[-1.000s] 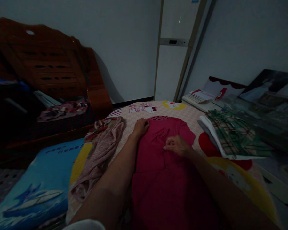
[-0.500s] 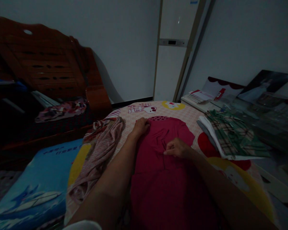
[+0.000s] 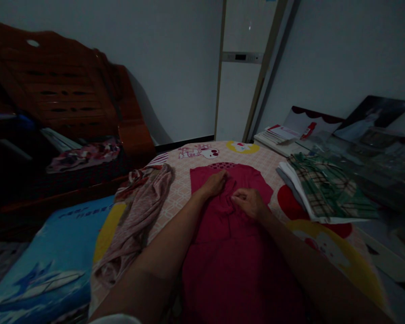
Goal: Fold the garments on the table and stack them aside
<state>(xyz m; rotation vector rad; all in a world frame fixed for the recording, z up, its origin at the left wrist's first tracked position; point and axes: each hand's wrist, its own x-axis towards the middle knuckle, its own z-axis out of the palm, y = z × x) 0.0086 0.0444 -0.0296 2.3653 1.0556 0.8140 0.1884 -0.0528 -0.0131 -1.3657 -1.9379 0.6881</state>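
Note:
A dark pink garment (image 3: 222, 261) lies spread before me, with a dotted patch at its far edge and creases in its upper part. My left hand (image 3: 216, 182) rests on that upper part, its fingers closed on the creased cloth. Close by on the right, my right hand (image 3: 251, 203) pinches the same cloth between thumb and fingers. The garment's near end runs out of view at the bottom, and its kind is hard to make out in the dim light.
Under the garment is a patterned cover (image 3: 175, 180). A crumpled pinkish-brown cloth (image 3: 138, 216) lies left, folded green plaid clothing (image 3: 330, 189) right. A blue printed bag or cloth (image 3: 70, 247) sits lower left, beside a wooden bench (image 3: 64, 94). A tall white cabinet-like unit (image 3: 238, 96) stands behind.
My left hand has moved right and nearer, from the garment's far left edge to the creases at its middle. My right hand has shifted slightly farther away.

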